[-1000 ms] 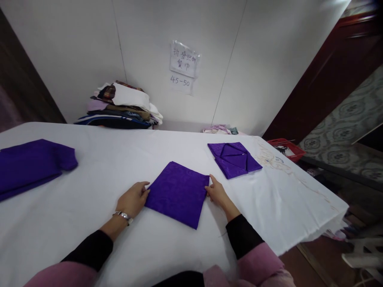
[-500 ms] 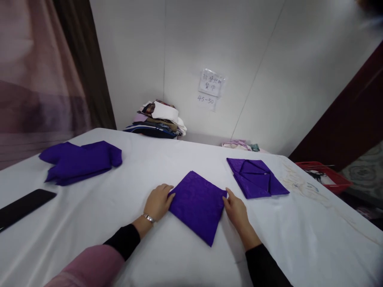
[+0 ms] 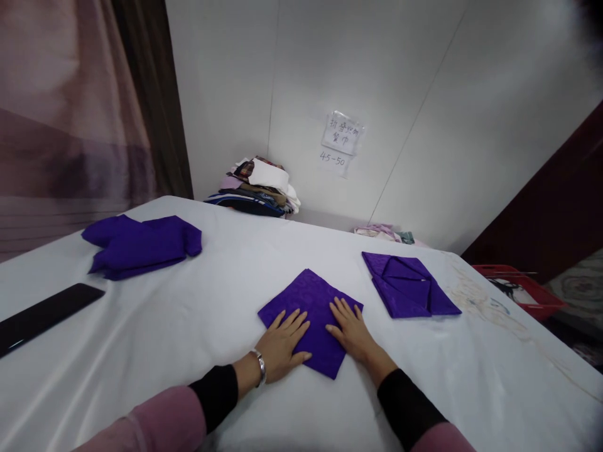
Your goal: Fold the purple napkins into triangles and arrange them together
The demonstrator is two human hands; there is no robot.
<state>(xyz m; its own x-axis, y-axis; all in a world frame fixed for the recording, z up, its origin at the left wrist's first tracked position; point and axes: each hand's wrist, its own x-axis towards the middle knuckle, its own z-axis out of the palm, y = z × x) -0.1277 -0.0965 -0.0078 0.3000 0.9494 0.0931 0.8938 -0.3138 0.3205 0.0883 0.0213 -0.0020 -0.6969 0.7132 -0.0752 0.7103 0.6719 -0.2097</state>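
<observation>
A purple cloth napkin [image 3: 308, 292], folded into a square, lies flat on the white-covered table with one corner pointing towards me. My left hand [image 3: 281, 345] rests on its left part, palm down with the fingers spread. On the right part lies my right hand [image 3: 349, 328], also flat and open. Both hands cover some of the napkin's surface. Farther right is another purple napkin [image 3: 409, 290], folded with an open pocket-like pattern on top. A loosely bunched purple cloth [image 3: 146, 245] sits at the left.
A black flat device [image 3: 47, 317] lies at the table's left edge. Folded clothes [image 3: 261, 188] are piled by the wall at the back, with more cloth [image 3: 381, 232] to their right. A red basket [image 3: 541, 301] stands beyond the right edge. Paper signs [image 3: 342, 133] hang on the wall.
My hands have let go of the napkin's left and right corners and moved inward onto its top, fingers now spread flat. The view has shifted slightly to the left.
</observation>
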